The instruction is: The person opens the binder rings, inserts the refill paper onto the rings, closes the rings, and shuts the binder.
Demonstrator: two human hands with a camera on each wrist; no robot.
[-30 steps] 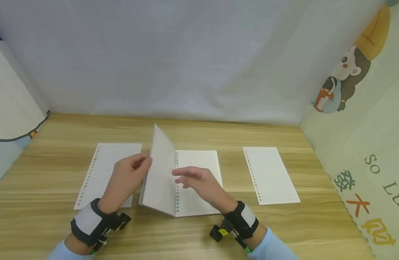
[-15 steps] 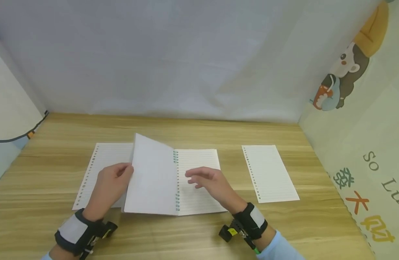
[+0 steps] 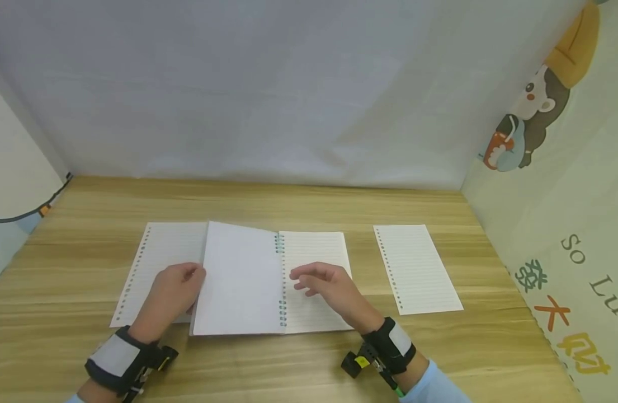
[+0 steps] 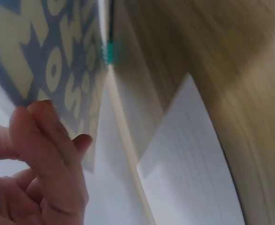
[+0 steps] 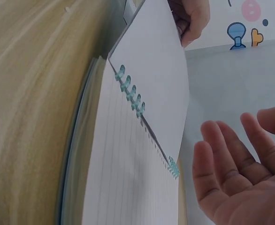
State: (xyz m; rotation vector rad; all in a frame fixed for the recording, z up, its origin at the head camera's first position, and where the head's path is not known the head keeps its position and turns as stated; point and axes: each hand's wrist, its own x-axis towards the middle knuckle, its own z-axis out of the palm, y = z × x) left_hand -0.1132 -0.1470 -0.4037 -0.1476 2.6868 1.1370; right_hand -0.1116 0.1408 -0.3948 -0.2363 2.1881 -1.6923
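Observation:
A loose-leaf notebook (image 3: 322,249) lies open on the table, its ruled pages on the right. Green rings (image 5: 133,96) bind it in two groups. My left hand (image 3: 170,294) pinches the outer edge of the raised cover (image 3: 240,280), whose inner side is plain white. Its outer face, dark with pale letters, shows in the left wrist view. Over the ruled page hovers my right hand (image 3: 334,291), fingers loosely bent and holding nothing. Partly under the cover is a loose ruled sheet (image 3: 160,246) with punched holes.
Another loose punched sheet (image 3: 418,268) lies to the right of the notebook. The wooden table (image 3: 268,372) ends at a pale cloth backdrop (image 3: 268,95). A printed panel (image 3: 565,224) stands along the right side.
My left hand has swung the cover leftward and lower, from nearly upright to a shallow tilt. My right hand has drawn back to the right, away from the rings. The notebook has shifted slightly right.

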